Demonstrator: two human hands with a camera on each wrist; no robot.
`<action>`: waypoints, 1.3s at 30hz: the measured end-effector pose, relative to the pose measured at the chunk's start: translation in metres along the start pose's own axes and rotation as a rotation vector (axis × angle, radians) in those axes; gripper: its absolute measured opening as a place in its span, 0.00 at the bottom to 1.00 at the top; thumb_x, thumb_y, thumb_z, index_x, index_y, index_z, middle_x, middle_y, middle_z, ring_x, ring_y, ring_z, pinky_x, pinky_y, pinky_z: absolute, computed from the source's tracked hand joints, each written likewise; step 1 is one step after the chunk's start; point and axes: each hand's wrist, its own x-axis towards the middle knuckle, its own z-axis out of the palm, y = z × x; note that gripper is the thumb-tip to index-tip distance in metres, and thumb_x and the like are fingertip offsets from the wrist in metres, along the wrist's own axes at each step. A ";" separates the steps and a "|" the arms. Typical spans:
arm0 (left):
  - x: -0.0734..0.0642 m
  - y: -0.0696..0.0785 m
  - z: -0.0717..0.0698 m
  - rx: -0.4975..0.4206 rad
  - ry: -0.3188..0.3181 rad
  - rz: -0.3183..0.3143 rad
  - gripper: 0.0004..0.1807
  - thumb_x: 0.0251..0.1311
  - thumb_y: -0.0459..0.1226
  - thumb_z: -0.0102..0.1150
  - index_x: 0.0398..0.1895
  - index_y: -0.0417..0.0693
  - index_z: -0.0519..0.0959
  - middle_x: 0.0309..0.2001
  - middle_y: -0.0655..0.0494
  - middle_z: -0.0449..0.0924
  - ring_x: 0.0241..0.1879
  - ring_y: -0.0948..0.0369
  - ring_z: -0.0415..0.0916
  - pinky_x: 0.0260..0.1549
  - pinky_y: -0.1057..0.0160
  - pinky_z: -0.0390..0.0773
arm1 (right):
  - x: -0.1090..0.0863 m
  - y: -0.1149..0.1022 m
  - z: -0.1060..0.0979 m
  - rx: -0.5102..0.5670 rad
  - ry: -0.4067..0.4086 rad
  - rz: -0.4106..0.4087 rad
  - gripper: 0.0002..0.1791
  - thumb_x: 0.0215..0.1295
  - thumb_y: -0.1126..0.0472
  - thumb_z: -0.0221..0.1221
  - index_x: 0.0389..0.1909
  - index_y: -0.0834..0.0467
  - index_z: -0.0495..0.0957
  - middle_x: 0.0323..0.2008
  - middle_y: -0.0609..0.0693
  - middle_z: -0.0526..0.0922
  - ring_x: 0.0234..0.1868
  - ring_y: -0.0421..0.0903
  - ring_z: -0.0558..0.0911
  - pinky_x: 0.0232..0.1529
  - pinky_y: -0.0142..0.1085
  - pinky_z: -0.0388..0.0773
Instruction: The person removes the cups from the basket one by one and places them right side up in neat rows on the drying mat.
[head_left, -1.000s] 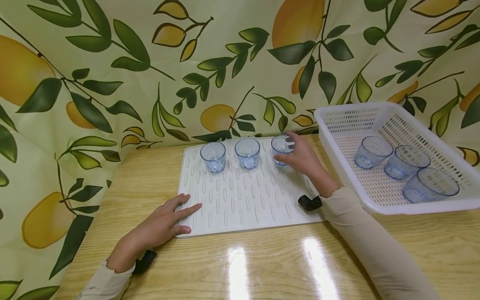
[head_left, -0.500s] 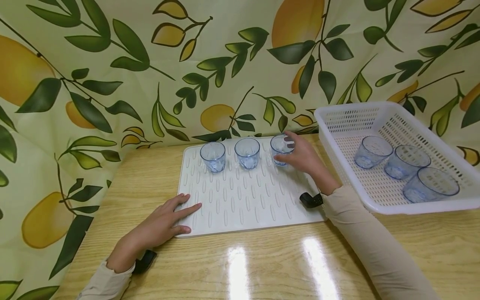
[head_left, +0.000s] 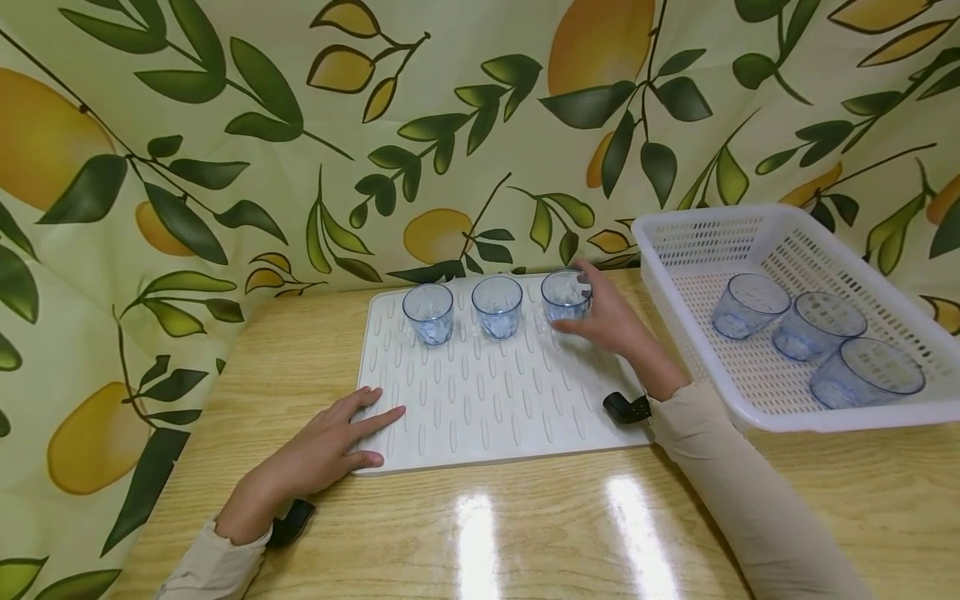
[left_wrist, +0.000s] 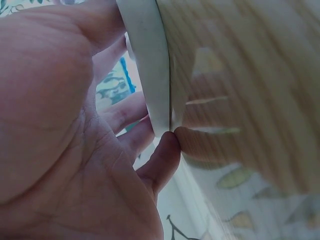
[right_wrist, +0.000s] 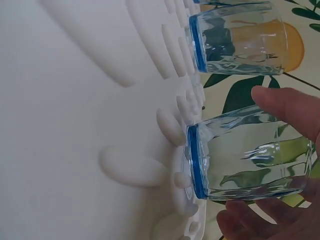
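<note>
On the white ribbed mat (head_left: 480,400), three clear blue-tinted glasses stand upright in a row near the back edge: a left glass (head_left: 428,313), a middle glass (head_left: 497,307) and a right glass (head_left: 564,293). My right hand (head_left: 611,312) is spread loosely around the right glass (right_wrist: 250,155). In the right wrist view its thumb (right_wrist: 287,107) and fingers (right_wrist: 245,217) lie on either side of that glass, with small gaps showing. My left hand (head_left: 322,442) rests with spread fingers on the mat's front left corner; the mat's edge (left_wrist: 150,70) shows close to it.
A white perforated basket (head_left: 693,350) stands on the wooden table (head_left: 375,533), right of the mat. Three more glasses sit in it: a back glass (head_left: 750,307), a middle one (head_left: 817,327) and a front one (head_left: 866,375). A lemon-patterned cloth (head_left: 450,150) hangs behind.
My right hand's thumb and fingers have spread slightly away from the right glass, which stays on the mat. The left hand has kept its place. The head view has shifted a little.
</note>
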 end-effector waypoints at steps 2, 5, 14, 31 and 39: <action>0.000 0.001 -0.001 0.002 0.000 0.000 0.35 0.62 0.50 0.62 0.73 0.63 0.67 0.74 0.41 0.59 0.73 0.39 0.56 0.65 0.34 0.64 | -0.003 0.000 -0.001 0.005 0.014 -0.011 0.61 0.52 0.58 0.75 0.80 0.53 0.44 0.78 0.63 0.52 0.77 0.65 0.54 0.74 0.62 0.53; 0.001 0.001 -0.001 0.004 0.002 0.000 0.35 0.62 0.50 0.62 0.73 0.62 0.67 0.74 0.41 0.59 0.73 0.39 0.56 0.65 0.34 0.64 | -0.007 -0.001 -0.003 -0.006 0.032 -0.026 0.60 0.53 0.58 0.74 0.80 0.53 0.44 0.77 0.64 0.54 0.76 0.65 0.57 0.73 0.61 0.55; 0.000 -0.001 -0.001 0.014 0.006 0.013 0.35 0.62 0.50 0.61 0.74 0.63 0.66 0.74 0.41 0.60 0.73 0.39 0.57 0.64 0.34 0.65 | -0.014 -0.004 -0.007 -0.051 0.047 -0.025 0.57 0.56 0.56 0.73 0.79 0.55 0.46 0.75 0.65 0.57 0.72 0.65 0.63 0.71 0.61 0.61; 0.000 -0.001 0.000 0.002 0.011 0.008 0.35 0.62 0.49 0.62 0.74 0.63 0.66 0.74 0.41 0.60 0.73 0.39 0.57 0.64 0.34 0.64 | -0.007 -0.001 0.001 0.018 0.126 -0.019 0.47 0.61 0.51 0.68 0.76 0.60 0.56 0.70 0.63 0.68 0.68 0.63 0.69 0.65 0.58 0.68; 0.001 -0.001 0.001 -0.011 0.001 -0.004 0.35 0.63 0.50 0.61 0.74 0.64 0.66 0.74 0.41 0.59 0.74 0.39 0.56 0.64 0.33 0.63 | -0.009 -0.001 0.003 0.029 0.135 -0.022 0.50 0.58 0.53 0.70 0.77 0.59 0.54 0.71 0.65 0.66 0.72 0.63 0.65 0.70 0.58 0.62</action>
